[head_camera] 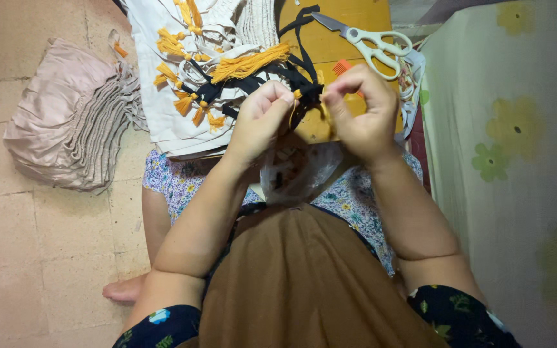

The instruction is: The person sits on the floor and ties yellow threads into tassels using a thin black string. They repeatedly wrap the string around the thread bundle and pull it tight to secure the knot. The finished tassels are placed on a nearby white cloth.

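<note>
At the upper middle of the frame, the left hand (pixel 260 119) and right hand (pixel 361 109) each pinch a black strap (pixel 304 90) with orange tassels (pixel 247 63). Scissors (pixel 372 40) lie above, on a wooden board (pixel 349 18).

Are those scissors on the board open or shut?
Shut. The scissors lie flat on the wooden board; the blades show as one closed point, and the two pale handle loops sit close together.

White scissors (pixel 375 44) lie at one o'clock, an orange comb (pixel 342 66) just below, folded pink cloth (pixel 72 116) at nine o'clock.
</note>
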